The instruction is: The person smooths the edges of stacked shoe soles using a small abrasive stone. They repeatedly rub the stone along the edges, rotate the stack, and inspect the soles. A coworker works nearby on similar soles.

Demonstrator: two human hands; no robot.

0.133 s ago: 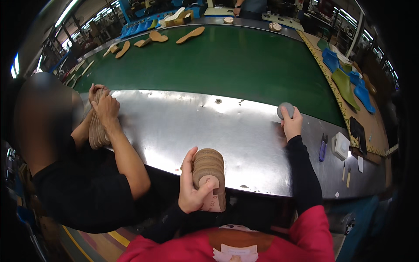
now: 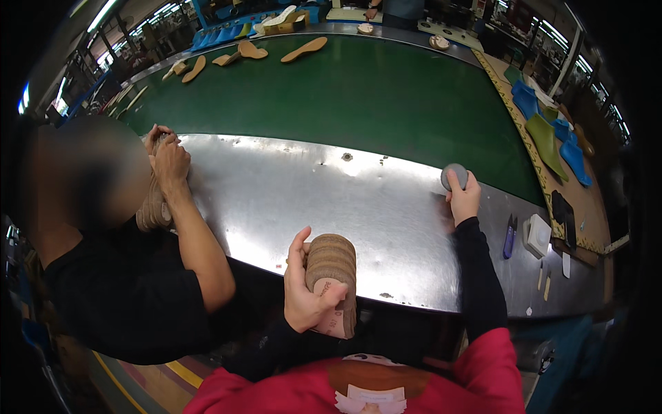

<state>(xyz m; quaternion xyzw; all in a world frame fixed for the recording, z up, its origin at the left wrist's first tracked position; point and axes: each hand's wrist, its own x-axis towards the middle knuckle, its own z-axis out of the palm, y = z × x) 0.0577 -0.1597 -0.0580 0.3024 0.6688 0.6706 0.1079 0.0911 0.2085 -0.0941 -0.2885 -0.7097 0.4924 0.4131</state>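
Close to my body, my left hand (image 2: 303, 300) grips a stack of brown insoles (image 2: 332, 257), thumb across the pale, printed face of the nearest one. The stack's rounded ends point away from me, over the near edge of the metal tabletop (image 2: 386, 228). Out to the right, the fingers of my right hand (image 2: 466, 199) are closed round a smooth grey rounded piece (image 2: 452, 177), like a ball or thick disc. It is held near the border between the metal and the green surface, well apart from the stack.
A co-worker at left holds a similar insole stack (image 2: 155, 210). Beyond the metal lies a green belt (image 2: 386, 90) with several tan soles (image 2: 303, 50) at its far side. Purple snips (image 2: 509, 238), a white box (image 2: 536, 236) and blue and green shoe lasts (image 2: 545, 145) sit at right.
The view has shifted slightly. The co-worker's head has leaned rightward over their stack. My hands keep their grips, with little visible movement.
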